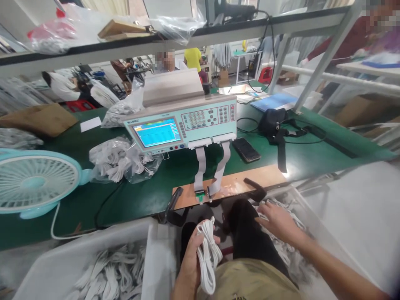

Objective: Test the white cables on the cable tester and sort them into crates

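My left hand point(193, 250) is closed around a coiled bundle of white cable point(208, 256), held low in front of my lap. My right hand point(278, 218) reaches over the right-hand bin, its fingers stretched out and apart, close to the loose white cables point(289, 210) there. Whether the fingertips touch those cables I cannot tell. Ahead of my hands stands a cable tester point(184, 121) with a lit blue screen. Two grey ribbon cables point(200, 168) run down from it to small connectors point(201, 196) at the edge of a wooden board point(231, 185).
On the left, a white bin point(150, 241) holds several cable bundles. A light-blue fan point(34, 183), bagged cables point(112, 158), a phone point(246, 150) and a black bag point(275, 125) lie on the green table point(140, 200). A shelf beam point(218, 33) crosses above. People work behind.
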A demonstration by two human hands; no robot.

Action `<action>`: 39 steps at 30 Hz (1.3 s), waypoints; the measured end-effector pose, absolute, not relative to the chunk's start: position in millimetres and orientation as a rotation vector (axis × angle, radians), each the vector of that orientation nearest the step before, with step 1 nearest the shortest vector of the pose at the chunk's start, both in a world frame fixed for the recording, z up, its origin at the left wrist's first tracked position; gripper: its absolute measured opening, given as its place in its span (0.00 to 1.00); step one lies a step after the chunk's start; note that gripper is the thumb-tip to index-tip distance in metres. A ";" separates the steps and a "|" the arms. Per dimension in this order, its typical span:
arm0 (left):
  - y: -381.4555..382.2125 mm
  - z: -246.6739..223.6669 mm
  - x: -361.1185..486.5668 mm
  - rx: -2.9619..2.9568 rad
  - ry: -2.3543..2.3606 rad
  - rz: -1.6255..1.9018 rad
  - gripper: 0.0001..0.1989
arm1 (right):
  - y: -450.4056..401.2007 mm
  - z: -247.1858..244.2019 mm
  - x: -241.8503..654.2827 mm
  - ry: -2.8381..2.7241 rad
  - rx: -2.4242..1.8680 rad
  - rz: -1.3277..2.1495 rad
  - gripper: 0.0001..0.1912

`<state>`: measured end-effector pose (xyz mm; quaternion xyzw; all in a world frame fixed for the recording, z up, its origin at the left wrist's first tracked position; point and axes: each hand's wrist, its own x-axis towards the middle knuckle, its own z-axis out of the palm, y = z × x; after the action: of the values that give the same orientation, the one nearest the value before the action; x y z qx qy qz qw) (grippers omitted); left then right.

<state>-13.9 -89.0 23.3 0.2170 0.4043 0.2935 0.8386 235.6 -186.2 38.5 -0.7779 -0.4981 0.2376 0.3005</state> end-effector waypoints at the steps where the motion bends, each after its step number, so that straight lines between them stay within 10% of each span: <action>1: -91.2 26.0 -8.9 0.467 0.842 0.622 0.24 | -186.5 41.9 226.9 -1.386 -2.016 0.607 0.03; 39: -41.0 29.8 7.3 1.011 0.988 0.573 0.15 | -90.4 12.8 130.8 -0.745 -1.277 1.239 0.18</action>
<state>7.3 -41.0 29.8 0.4579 0.4475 0.2596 0.7229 130.8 -90.4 12.8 -0.5441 -0.3172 0.5279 0.5698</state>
